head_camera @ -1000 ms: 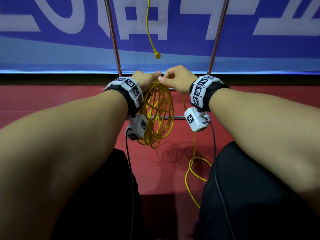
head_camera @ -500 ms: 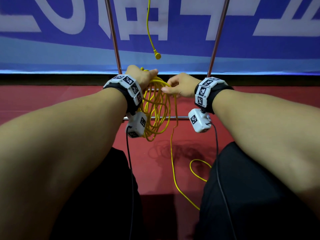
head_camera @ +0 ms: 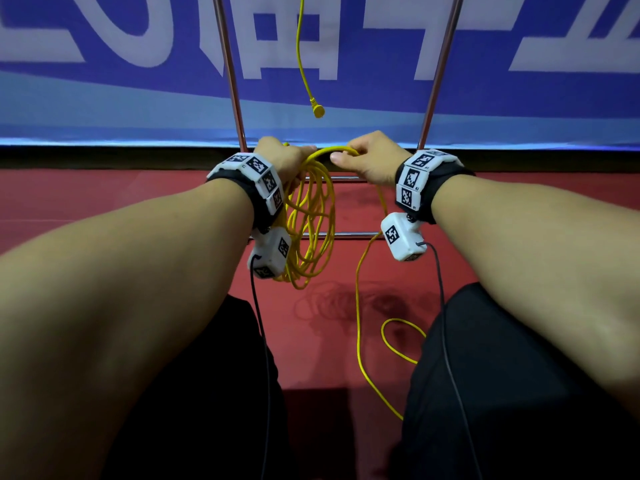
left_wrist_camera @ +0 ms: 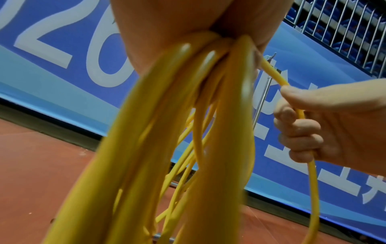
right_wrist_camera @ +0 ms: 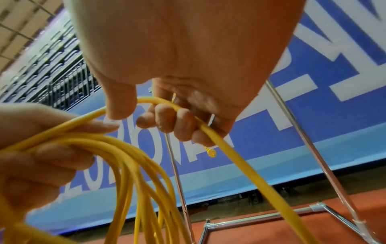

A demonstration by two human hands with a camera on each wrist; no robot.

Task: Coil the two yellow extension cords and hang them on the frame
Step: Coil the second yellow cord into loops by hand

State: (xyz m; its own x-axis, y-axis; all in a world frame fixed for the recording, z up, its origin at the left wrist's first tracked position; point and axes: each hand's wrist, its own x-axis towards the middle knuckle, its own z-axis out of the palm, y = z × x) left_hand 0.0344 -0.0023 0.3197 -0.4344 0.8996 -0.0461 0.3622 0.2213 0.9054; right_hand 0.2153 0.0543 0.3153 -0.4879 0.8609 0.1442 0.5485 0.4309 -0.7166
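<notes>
My left hand [head_camera: 284,160] grips the top of a coil of yellow extension cord [head_camera: 311,223], whose several loops hang down in front of the metal frame [head_camera: 231,74]. My right hand [head_camera: 367,161] curls round the free strand [right_wrist_camera: 208,130] just beside the coil. That strand arcs over to the left hand [right_wrist_camera: 39,158], then drops from my right fist to the red floor and trails between my knees [head_camera: 360,327]. In the left wrist view the loops [left_wrist_camera: 188,115] bunch under my palm. A second yellow cord's plug end [head_camera: 318,111] dangles from above, between the frame's uprights.
The frame's two chrome uprights [head_camera: 440,71] and low crossbars [head_camera: 346,234] stand straight ahead on the red floor [head_camera: 104,202]. A blue banner wall [head_camera: 138,98] closes the back. My dark trouser knees [head_camera: 502,393] flank the trailing cord, whose loose loop [head_camera: 398,337] lies beside the right knee.
Another length of the loose strand has been raised from the floor toward the coil. My right hand has shifted slightly right and up, and less slack lies on the floor.
</notes>
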